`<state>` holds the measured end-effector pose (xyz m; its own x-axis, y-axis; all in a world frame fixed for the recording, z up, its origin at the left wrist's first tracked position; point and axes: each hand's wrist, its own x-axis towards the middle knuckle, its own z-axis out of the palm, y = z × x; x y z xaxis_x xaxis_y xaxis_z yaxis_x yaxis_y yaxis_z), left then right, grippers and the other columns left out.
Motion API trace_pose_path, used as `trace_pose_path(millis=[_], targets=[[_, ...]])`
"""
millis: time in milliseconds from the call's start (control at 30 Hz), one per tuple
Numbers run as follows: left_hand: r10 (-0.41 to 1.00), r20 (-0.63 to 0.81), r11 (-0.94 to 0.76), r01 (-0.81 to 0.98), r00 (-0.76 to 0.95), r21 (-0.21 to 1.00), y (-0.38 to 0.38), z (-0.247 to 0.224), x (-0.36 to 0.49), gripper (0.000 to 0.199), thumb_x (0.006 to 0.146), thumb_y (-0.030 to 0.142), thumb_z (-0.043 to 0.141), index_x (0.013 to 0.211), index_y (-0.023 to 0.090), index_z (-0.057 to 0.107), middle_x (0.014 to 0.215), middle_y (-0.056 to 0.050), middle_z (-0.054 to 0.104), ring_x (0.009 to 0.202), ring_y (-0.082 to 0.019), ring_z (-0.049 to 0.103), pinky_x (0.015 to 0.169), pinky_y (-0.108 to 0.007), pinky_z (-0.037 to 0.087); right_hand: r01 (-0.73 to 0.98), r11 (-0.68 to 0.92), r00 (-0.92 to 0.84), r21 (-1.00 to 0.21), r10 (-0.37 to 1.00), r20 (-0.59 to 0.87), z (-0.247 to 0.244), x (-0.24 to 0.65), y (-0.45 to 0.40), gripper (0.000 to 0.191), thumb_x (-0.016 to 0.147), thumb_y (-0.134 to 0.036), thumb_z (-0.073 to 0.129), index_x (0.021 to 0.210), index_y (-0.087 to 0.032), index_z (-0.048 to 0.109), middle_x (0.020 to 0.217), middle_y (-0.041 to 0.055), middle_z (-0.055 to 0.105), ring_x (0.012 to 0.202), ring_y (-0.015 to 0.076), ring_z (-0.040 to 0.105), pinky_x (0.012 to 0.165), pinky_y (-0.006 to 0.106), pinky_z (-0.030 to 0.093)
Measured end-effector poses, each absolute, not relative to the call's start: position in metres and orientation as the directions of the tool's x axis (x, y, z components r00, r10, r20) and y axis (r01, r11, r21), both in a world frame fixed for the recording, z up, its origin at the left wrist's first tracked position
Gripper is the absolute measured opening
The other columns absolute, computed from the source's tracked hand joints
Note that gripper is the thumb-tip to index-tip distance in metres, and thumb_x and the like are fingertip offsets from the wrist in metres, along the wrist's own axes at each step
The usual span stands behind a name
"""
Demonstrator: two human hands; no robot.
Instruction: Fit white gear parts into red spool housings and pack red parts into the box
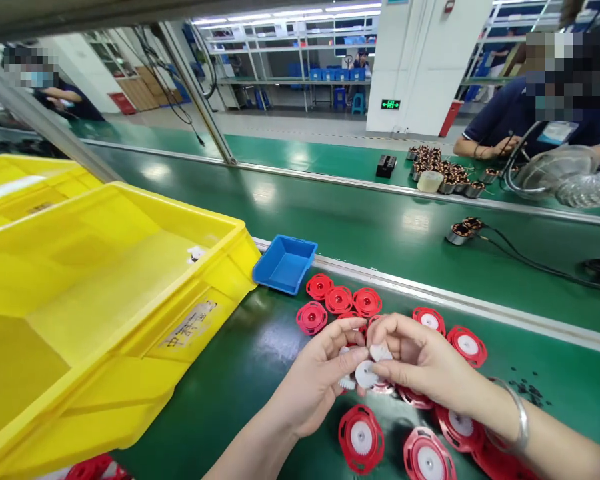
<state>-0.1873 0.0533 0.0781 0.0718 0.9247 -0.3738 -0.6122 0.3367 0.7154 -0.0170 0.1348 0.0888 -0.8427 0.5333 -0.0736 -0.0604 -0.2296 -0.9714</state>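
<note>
My left hand (325, 367) and my right hand (415, 353) meet above the green bench, fingers closed around several small white plastic gears (367, 375). A toothed edge shows under my left fingers, and another white piece (380, 353) sits between my right thumb and fingers. Below and around the hands lie red round housings. Some, like the near housing (347, 440), carry a white gear in the middle. Others, like the far housing (339, 300), show a bare red centre. My hands and right forearm hide part of the housings.
A large yellow bin (200, 333) stands at the left, beside a small blue tray (285, 263). Small black pieces (530, 390) lie scattered at the right. Across the metal rail are motor stators (460, 232) with a cable. A co-worker (510, 120) sits opposite.
</note>
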Motion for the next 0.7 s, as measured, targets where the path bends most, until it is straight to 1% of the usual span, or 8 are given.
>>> trace_pose_path(millis=[67, 167, 233, 300, 367, 433, 567, 700], targets=[[0.915, -0.400, 0.321, -0.684, 0.046, 0.655, 0.055, 0.077, -0.190, 0.037, 0.076, 0.024, 0.082, 0.109, 0.017, 0.069, 0.098, -0.005, 0.062, 0.069, -0.010, 0.061, 0.054, -0.018, 0.053, -0.049, -0.092, -0.770, -0.995, 0.637, -0.021, 0.089, -0.020, 0.143, 0.024, 0.088, -0.036, 0.069, 0.104, -0.022, 0.056, 0.088, 0.0005, 0.061, 0.069, 0.0108, 0.061, 0.064, 0.025, 0.052], [0.893, -0.448, 0.261, -0.770, -0.035, 0.582, 0.059, 0.078, -0.196, 0.024, 0.081, 0.019, 0.076, 0.104, 0.013, 0.070, 0.088, -0.006, 0.066, 0.063, -0.008, 0.061, 0.056, -0.017, 0.054, 0.117, 0.283, -0.615, -0.952, 0.773, 0.154, 0.088, -0.024, 0.170, 0.020, 0.090, -0.037, 0.064, 0.101, -0.020, 0.063, 0.094, 0.0042, 0.062, 0.073, 0.0126, 0.060, 0.067, 0.026, 0.053], [0.879, -0.463, 0.185, -0.816, -0.111, 0.547, 0.062, 0.079, -0.201, 0.015, 0.085, 0.016, 0.072, 0.099, 0.011, 0.070, 0.087, -0.007, 0.068, 0.066, -0.010, 0.065, 0.060, -0.017, 0.057, 0.282, 0.481, -0.634, -0.830, 0.743, 0.216, 0.084, -0.027, 0.191, 0.019, 0.090, -0.035, 0.061, 0.101, -0.020, 0.065, 0.093, 0.0051, 0.065, 0.077, 0.0156, 0.061, 0.072, 0.030, 0.054], [0.873, -0.456, 0.109, -0.843, -0.172, 0.527, 0.064, 0.079, -0.207, 0.012, 0.085, 0.011, 0.069, 0.097, 0.010, 0.070, 0.091, -0.007, 0.070, 0.074, -0.012, 0.068, 0.068, -0.018, 0.059, 0.382, 0.620, -0.719, -0.685, 0.665, 0.201, 0.080, -0.029, 0.209, 0.019, 0.090, -0.030, 0.057, 0.105, -0.020, 0.064, 0.093, 0.0050, 0.068, 0.080, 0.0171, 0.063, 0.078, 0.034, 0.054], [0.882, -0.432, 0.071, -0.853, -0.189, 0.517, 0.066, 0.079, -0.213, 0.016, 0.083, 0.007, 0.068, 0.098, 0.010, 0.070, 0.094, -0.008, 0.072, 0.077, -0.012, 0.069, 0.074, -0.019, 0.059, 0.403, 0.707, -0.788, -0.581, 0.591, 0.172, 0.075, -0.032, 0.219, 0.019, 0.091, -0.025, 0.054, 0.107, -0.020, 0.063, 0.098, 0.0058, 0.069, 0.084, 0.0178, 0.065, 0.082, 0.036, 0.054], [0.893, -0.412, 0.067, -0.853, -0.179, 0.517, 0.066, 0.078, -0.217, 0.021, 0.081, 0.004, 0.069, 0.101, 0.011, 0.069, 0.095, -0.008, 0.072, 0.077, -0.011, 0.069, 0.076, -0.019, 0.059, 0.392, 0.756, -0.827, -0.525, 0.539, 0.159, 0.073, -0.034, 0.222, 0.019, 0.091, -0.022, 0.052, 0.107, -0.020, 0.062, 0.101, 0.0069, 0.070, 0.088, 0.0182, 0.066, 0.083, 0.036, 0.055], [0.893, -0.420, 0.085, -0.856, -0.161, 0.510, 0.066, 0.080, -0.222, 0.023, 0.079, 0.002, 0.067, 0.100, 0.011, 0.067, 0.093, -0.007, 0.072, 0.081, -0.014, 0.069, 0.082, -0.025, 0.060, 0.381, 0.793, -0.854, -0.475, 0.499, 0.147, 0.070, -0.037, 0.220, 0.018, 0.094, -0.020, 0.049, 0.108, -0.020, 0.061, 0.102, 0.0076, 0.069, 0.090, 0.0188, 0.066, 0.083, 0.037, 0.056], [0.896, -0.428, 0.128, -0.855, -0.117, 0.502, 0.066, 0.080, -0.223, 0.019, 0.082, 0.006, 0.065, 0.101, 0.011, 0.064, 0.086, -0.007, 0.070, 0.075, -0.015, 0.068, 0.081, -0.036, 0.062, 0.343, 0.840, -0.883, -0.421, 0.441, 0.161, 0.065, -0.037, 0.220, 0.019, 0.096, -0.020, 0.047, 0.112, -0.021, 0.058, 0.105, 0.0082, 0.068, 0.095, 0.0202, 0.066, 0.086, 0.039, 0.057]])
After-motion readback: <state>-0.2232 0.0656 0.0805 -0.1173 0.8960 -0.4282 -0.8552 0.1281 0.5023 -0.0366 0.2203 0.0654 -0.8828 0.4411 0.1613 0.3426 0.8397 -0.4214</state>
